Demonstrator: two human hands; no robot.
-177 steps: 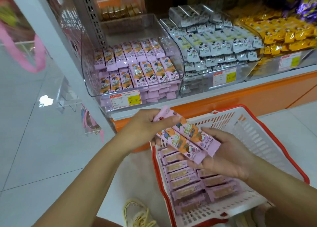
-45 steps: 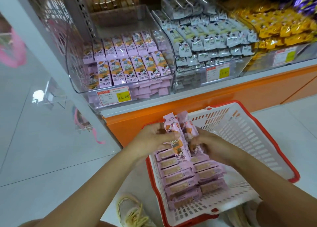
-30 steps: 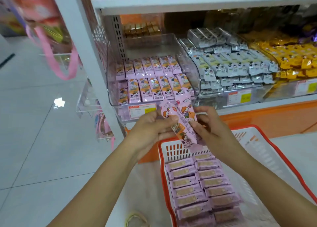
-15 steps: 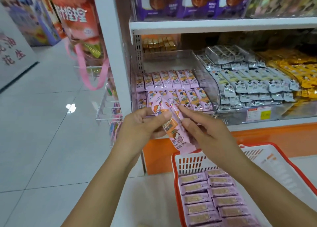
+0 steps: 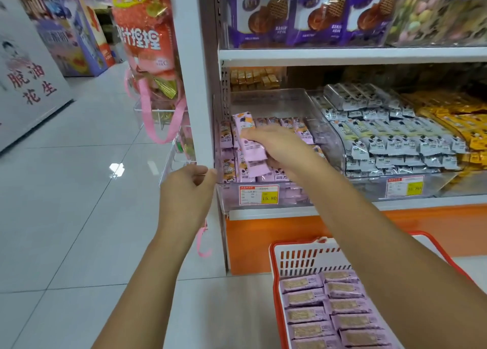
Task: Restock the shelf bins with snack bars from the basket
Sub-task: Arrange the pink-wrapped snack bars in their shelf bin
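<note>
Right hand (image 5: 284, 151) grips glossy pink snack bars (image 5: 250, 148) over clear plastic bin (image 5: 276, 103), tag (image 5: 258, 195) 15.80; left hand (image 5: 187, 190) loosely curled, empty.

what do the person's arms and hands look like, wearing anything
The left hand and right hand are bare, with no gloves. No ring, watch or bracelet is visible. The left forearm and right forearm are uncovered down to the edge of the picture, and no sleeve is in view.

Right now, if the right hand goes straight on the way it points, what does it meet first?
The right hand, gripping snack bars, would probably meet the stocked bars in the clear bin first; depth is unclear.
</note>
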